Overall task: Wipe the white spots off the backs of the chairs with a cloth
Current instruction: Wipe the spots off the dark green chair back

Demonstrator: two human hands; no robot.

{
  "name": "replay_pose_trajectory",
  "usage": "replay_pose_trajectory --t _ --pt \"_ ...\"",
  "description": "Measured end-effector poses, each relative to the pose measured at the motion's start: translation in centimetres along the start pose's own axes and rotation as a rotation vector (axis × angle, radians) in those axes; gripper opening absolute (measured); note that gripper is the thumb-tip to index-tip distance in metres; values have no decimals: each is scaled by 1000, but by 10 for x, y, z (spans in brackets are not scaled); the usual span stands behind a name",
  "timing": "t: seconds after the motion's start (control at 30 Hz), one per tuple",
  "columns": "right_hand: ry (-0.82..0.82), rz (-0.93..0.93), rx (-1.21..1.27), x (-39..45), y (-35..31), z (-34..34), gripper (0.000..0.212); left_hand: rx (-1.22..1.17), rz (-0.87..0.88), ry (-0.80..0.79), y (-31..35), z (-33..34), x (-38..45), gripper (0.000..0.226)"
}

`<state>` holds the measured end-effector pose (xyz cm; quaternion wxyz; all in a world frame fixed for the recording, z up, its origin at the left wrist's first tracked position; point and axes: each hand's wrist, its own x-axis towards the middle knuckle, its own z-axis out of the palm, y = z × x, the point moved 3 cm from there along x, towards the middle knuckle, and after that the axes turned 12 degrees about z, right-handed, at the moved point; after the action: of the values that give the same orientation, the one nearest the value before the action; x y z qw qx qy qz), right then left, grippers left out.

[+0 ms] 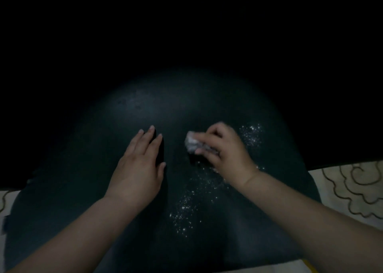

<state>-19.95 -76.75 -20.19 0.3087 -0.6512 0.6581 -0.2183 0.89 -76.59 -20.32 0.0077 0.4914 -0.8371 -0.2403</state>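
Right hand [226, 148] clutches cloth [191, 143] on chair back [186, 106]; left hand [141, 164] lies flat, fingers pointing away.

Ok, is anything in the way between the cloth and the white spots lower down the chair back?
Nothing visible. The cloth in the right hand has bare chair back down to the spots.

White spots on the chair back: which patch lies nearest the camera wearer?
The long patch of white spots between the forearms; the other patch lies beyond the right hand.
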Motion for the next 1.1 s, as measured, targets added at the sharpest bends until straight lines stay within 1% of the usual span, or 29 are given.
replay_pose_trajectory --t 0.07,0.1,0.17,0.23,0.3,0.33,0.43,0.5,0.57,0.6,0.67,0.73,0.8,0.9,0.93,0.97,1.03,1.07,1.1 --pt "155 45 -41 20 14 -24 38 11 22 -4 4 0 2 65" --pt "202 82 -92 30 23 -35 37 10 29 -5 6 0 3 65" --pt "213 183 -175 36 39 -45 37 9 44 -3 10 1 7 64" --pt "207 246 -154 19 43 -33 37 20 57 6 15 3 12 63" --pt "187 258 -52 -12 37 -15 36 30 50 1 20 4 15 63" --pt "149 250 5 -26 32 -9 35 29 44 -1 22 4 16 63" --pt "95 178 22 -35 25 -13 37 15 39 -5 25 4 18 64" --pt "159 161 19 -11 29 -31 34 15 50 -20 24 4 19 64" --pt "264 172 -38 20 43 -52 32 20 60 -23 20 3 18 64" --pt "302 209 -62 33 55 -61 31 27 65 -28 19 3 18 64" --pt "331 321 -25 40 77 -66 32 40 70 -33 18 6 17 65" --pt "355 394 43 19 80 -52 34 32 53 -33 18 8 17 66" --pt "336 385 71 -18 68 -31 36 16 32 -27 20 9 17 67" --pt "154 287 76 -59 46 -11 44 8 27 -21 23 8 19 67" --pt "123 261 80 -60 45 -12 44 7 30 -23 23 8 19 68" --pt "138 262 91 -56 47 -18 41 4 32 -29 22 8 19 68" --pt "288 323 90 -35 58 -37 31 -6 34 -37 20 8 19 68" --pt "363 364 59 -23 66 -48 30 -6 38 -36 18 8 19 69" --pt "400 410 38 -16 72 -54 31 -3 45 -37 17 8 18 69"
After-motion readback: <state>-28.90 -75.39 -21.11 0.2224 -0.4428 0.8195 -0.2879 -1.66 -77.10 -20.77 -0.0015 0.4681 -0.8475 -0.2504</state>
